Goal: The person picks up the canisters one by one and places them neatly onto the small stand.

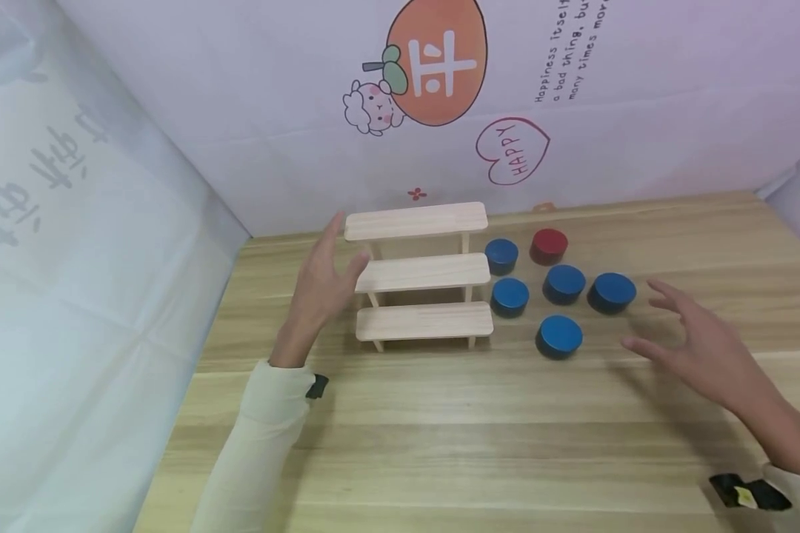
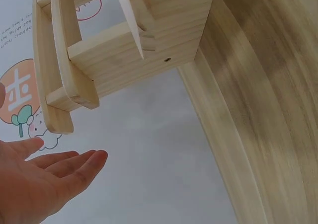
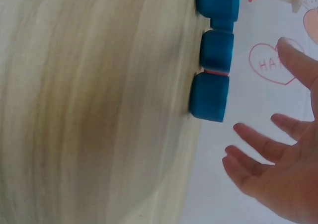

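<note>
A three-tier wooden shelf stand (image 1: 423, 272) stands on the table in the head view. My left hand (image 1: 321, 277) hovers at its left side, fingers extended, holding nothing; the left wrist view shows the palm (image 2: 44, 189) below the shelf ends. Right of the stand sit several blue round blocks (image 1: 560, 337) and one dark red round block (image 1: 549, 246). My right hand (image 1: 703, 348) is spread in the air to the right of the rightmost blue block (image 1: 612, 293), and nothing is in it. In the right wrist view its fingers reach out near a blue block (image 3: 209, 97).
The wood-grain table (image 1: 440, 444) meets a white printed backdrop (image 1: 293, 111) close behind the stand. Another white sheet (image 1: 73, 296) hangs along the left edge. Dark straps (image 1: 750, 492) show at both wrists by the light sleeves (image 1: 253, 444).
</note>
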{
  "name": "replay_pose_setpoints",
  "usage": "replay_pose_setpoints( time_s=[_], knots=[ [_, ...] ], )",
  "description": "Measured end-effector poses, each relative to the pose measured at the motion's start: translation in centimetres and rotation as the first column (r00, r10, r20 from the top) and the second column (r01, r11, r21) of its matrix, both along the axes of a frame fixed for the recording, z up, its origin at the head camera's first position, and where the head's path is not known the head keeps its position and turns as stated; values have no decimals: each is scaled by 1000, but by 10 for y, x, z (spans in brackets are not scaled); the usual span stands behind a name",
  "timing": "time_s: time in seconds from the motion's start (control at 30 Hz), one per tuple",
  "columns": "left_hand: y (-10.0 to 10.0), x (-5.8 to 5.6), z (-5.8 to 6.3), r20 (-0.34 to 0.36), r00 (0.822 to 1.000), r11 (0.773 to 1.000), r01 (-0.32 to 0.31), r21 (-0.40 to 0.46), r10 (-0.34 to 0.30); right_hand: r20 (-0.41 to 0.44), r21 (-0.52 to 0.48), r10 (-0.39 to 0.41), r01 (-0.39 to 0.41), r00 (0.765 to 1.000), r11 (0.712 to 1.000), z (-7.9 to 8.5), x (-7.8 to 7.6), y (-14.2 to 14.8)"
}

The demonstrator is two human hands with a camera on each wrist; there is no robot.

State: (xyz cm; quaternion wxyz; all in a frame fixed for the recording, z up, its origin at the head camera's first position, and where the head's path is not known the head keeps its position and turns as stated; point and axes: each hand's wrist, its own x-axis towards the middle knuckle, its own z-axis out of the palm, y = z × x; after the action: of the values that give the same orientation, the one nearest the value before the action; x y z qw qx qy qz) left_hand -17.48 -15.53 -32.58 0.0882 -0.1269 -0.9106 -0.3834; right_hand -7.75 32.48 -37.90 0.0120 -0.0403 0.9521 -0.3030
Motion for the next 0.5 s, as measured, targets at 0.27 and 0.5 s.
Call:
replay_pose_setpoints(
  time_s=[0.27, 0.5],
  knots=[
    [1, -9, -4, 36, 999, 998, 3, 59, -5, 68, -43, 37, -34, 997, 998, -4, -8, 8],
    [3, -10, -3, 34, 999, 998, 9, 68, -11, 53, -58, 66, -63, 996, 996, -8, -19, 15]
  ],
)
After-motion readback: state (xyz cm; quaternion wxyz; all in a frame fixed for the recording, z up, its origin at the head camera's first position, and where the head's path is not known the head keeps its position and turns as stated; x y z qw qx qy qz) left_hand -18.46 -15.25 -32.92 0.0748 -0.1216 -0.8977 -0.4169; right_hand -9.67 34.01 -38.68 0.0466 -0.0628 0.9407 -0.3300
